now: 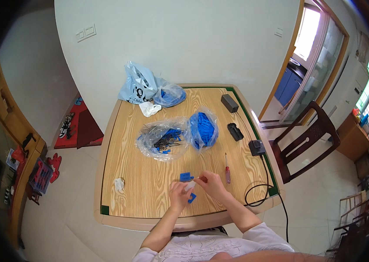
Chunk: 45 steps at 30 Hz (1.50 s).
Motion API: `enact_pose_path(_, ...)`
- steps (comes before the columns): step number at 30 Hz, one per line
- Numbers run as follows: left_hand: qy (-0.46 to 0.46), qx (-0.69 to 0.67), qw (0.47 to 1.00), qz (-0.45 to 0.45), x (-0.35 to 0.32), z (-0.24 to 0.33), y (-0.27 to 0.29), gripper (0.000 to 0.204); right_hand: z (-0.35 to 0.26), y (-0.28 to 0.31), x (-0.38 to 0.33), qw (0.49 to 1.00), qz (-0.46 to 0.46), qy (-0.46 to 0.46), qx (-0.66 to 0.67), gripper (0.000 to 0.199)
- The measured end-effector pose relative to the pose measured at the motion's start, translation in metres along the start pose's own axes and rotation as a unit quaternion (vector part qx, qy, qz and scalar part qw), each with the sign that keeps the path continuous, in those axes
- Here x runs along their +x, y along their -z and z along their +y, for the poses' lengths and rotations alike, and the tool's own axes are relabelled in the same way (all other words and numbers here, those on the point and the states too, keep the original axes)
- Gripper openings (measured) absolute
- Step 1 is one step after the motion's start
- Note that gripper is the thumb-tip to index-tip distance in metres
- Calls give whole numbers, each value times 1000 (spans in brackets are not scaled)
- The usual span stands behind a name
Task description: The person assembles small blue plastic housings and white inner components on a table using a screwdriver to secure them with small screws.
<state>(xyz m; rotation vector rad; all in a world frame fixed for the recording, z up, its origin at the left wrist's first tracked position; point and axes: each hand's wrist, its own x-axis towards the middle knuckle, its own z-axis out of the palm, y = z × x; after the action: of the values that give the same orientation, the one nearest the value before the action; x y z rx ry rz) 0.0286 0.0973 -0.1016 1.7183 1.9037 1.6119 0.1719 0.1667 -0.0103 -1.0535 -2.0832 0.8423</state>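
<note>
Both hands are together over the near part of the wooden table. My left hand is closed on a small flat white piece, which sticks out toward the other hand. My right hand pinches at the upper end of that piece; what lies between its fingertips is too small to make out. Just beyond the fingers lies a flat blue plastic part. A second blue part shows below the hands, partly covered by them. To the right lies a screwdriver with a red handle.
Farther back sit an open clear bag of screws and blue bits, and a bag of blue parts. A black charger, adapter and cable line the right side. Crumpled tissue lies left; a light-blue bag stands behind.
</note>
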Motion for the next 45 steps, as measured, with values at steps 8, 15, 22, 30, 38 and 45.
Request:
enact_pose_path(8,-40,17,999,27,8,12,1,28,10,-3,-1,999,30,31,-5,19)
enact_pose_path(15,-20,-14,1000,9,13,2,-1,28,8,-3,8,997,3,33,72,19)
enact_pose_path(22,-25,-31,999,8,13,-1,0,27,4,2,11,998,-38,48,27,17)
enact_pose_path(30,-30,-30,999,3,11,-5,-2,26,5,-1,14,998,-38,39,8,19)
enact_pose_path(38,57,-58,992,-100,9,-10,-6,21,14,1,19,993,-91,78,-10,19)
enact_pose_path(45,-9,-9,997,-79,13,-8,-3,22,14,-9,16,994,-81,60,-46,20)
